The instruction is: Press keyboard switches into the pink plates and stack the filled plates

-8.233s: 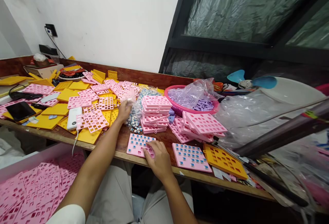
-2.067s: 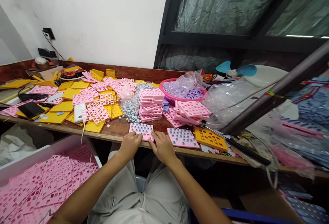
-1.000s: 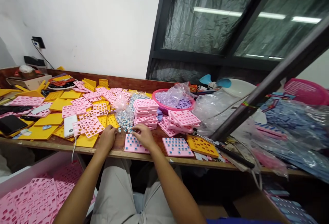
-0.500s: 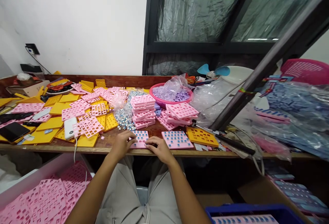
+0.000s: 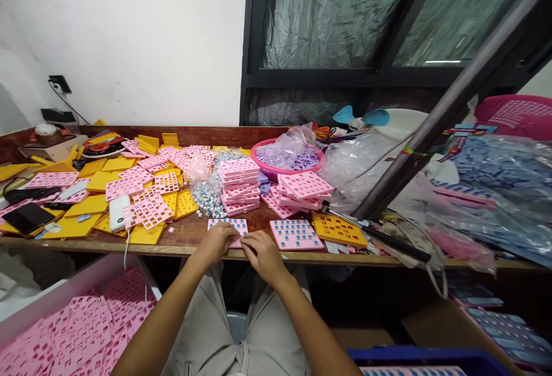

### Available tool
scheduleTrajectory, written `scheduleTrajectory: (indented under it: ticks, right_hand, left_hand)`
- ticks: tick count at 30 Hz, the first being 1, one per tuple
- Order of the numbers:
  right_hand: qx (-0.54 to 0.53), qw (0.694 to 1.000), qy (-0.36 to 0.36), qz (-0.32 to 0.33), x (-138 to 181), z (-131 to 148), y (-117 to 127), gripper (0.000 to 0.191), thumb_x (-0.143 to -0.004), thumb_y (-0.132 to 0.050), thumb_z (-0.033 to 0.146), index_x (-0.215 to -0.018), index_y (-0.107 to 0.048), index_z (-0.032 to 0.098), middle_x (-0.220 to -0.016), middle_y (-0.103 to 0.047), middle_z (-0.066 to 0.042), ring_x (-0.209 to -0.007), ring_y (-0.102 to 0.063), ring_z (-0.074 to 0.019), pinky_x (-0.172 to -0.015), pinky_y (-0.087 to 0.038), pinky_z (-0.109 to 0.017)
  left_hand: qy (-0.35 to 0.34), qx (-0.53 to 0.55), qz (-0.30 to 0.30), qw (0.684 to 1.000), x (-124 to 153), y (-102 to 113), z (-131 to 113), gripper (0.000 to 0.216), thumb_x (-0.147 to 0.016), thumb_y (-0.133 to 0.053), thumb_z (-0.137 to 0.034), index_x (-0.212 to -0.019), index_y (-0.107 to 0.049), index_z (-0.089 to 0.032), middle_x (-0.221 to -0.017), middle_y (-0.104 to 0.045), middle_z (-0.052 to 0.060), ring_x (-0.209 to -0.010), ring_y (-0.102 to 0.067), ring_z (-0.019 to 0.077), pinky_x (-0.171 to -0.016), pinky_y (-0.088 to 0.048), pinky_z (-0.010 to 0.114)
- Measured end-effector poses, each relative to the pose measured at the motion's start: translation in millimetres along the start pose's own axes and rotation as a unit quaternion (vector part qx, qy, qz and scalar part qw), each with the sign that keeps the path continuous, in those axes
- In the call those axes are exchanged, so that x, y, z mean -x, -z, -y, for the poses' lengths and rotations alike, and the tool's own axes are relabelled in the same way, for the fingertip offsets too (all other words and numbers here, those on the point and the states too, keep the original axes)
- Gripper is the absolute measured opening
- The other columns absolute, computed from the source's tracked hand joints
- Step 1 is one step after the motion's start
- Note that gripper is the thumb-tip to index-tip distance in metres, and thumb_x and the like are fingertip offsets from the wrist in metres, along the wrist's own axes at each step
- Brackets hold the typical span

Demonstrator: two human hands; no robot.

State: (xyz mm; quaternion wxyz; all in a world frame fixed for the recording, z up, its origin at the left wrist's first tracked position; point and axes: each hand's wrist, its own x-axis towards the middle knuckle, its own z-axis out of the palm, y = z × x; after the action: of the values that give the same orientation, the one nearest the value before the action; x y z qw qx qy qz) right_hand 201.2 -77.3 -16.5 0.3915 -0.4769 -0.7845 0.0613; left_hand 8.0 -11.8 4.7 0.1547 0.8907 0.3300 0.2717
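Note:
A pink board (image 5: 235, 225) with rows of small blue-and-white pieces lies at the table's front edge, partly covered by my hands. My left hand (image 5: 218, 241) rests over its lower left, fingers bent together near the middle. My right hand (image 5: 264, 254) comes in from the lower right, its fingertips closed together on the board close to the left ones. Whatever the fingertips hold is too small to make out. To the right lies a second pink board (image 5: 295, 234) with similar blue pieces. Behind the first board is a heap of small blue-and-white pieces (image 5: 210, 201).
Stacked pink boards (image 5: 240, 186) stand behind the work, beside a pink basket (image 5: 288, 175) of purple pieces. Yellow trays (image 5: 88, 207) and a white power bank (image 5: 117, 214) lie left. A slanted metal pole (image 5: 414, 140) rises at right. Below left is a bin of pink frames (image 5: 81, 330).
My left hand has moved right and across the board, covering more of its lower part. My right fingers have drawn in closer to the left ones. The view has shifted slightly.

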Motion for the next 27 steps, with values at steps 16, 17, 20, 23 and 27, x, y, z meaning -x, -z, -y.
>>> scheduleTrajectory:
  ticks: [16, 17, 20, 23, 27]
  right_hand:
    - [-0.041, 0.983, 0.038, 0.173, -154.1, 15.2, 19.6, 0.015, -0.083, -0.06, 0.018, -0.086, -0.075, 0.017, -0.086, -0.074, -0.004, -0.076, -0.065, -0.0162, -0.07, -0.046, -0.026]
    - [-0.043, 0.979, 0.033, 0.198, -170.6, 19.3, 10.1, 0.018, -0.085, -0.059, 0.02, -0.092, -0.075, 0.016, -0.087, -0.074, -0.004, -0.075, -0.065, -0.0156, -0.068, -0.045, -0.024]
    - [0.066, 0.945, 0.038, 0.318, -209.3, 34.4, -29.1, 0.023, -0.091, -0.058, 0.028, -0.098, -0.076, 0.016, -0.09, -0.076, -0.005, -0.079, -0.067, -0.0156, -0.067, -0.045, -0.022]
    - [0.193, 0.904, 0.025, 0.382, -228.7, 46.7, -71.5, 0.02, -0.083, -0.07, 0.033, -0.093, -0.078, 0.017, -0.092, -0.077, -0.009, -0.085, -0.07, -0.0211, -0.07, -0.047, -0.024]
    - [0.246, 0.892, 0.006, 0.379, -233.0, 48.2, -106.4, 0.027, -0.075, -0.079, 0.033, -0.095, -0.078, 0.016, -0.097, -0.076, -0.016, -0.091, -0.072, -0.0289, -0.073, -0.05, -0.029]
  left_hand:
    - [0.113, -0.145, 0.072, 0.98, -6.3, 21.7, -9.2, 0.029, -0.088, -0.051, -0.006, -0.11, -0.067, -0.015, -0.095, -0.072, 0.012, -0.091, -0.069, 0.0249, -0.081, -0.051, 0.032]
    - [0.108, -0.113, 0.046, 0.987, -2.4, 19.8, -1.5, 0.027, -0.09, -0.05, -0.009, -0.108, -0.069, -0.017, -0.095, -0.072, 0.011, -0.091, -0.068, 0.0241, -0.081, -0.051, 0.032]
    - [0.093, -0.015, -0.044, 0.995, 8.9, 8.2, 17.2, 0.026, -0.091, -0.051, -0.012, -0.106, -0.071, -0.02, -0.099, -0.072, 0.008, -0.095, -0.067, 0.0219, -0.086, -0.052, 0.031]
    - [0.098, 0.036, -0.107, 0.989, 14.0, -4.9, 25.4, 0.027, -0.088, -0.054, -0.01, -0.106, -0.072, -0.02, -0.102, -0.072, 0.008, -0.099, -0.065, 0.0214, -0.09, -0.052, 0.032]
    - [0.117, 0.019, -0.115, 0.986, 13.6, -12.2, 25.4, 0.029, -0.084, -0.056, -0.008, -0.104, -0.073, -0.021, -0.101, -0.071, 0.009, -0.099, -0.064, 0.0233, -0.089, -0.053, 0.035]
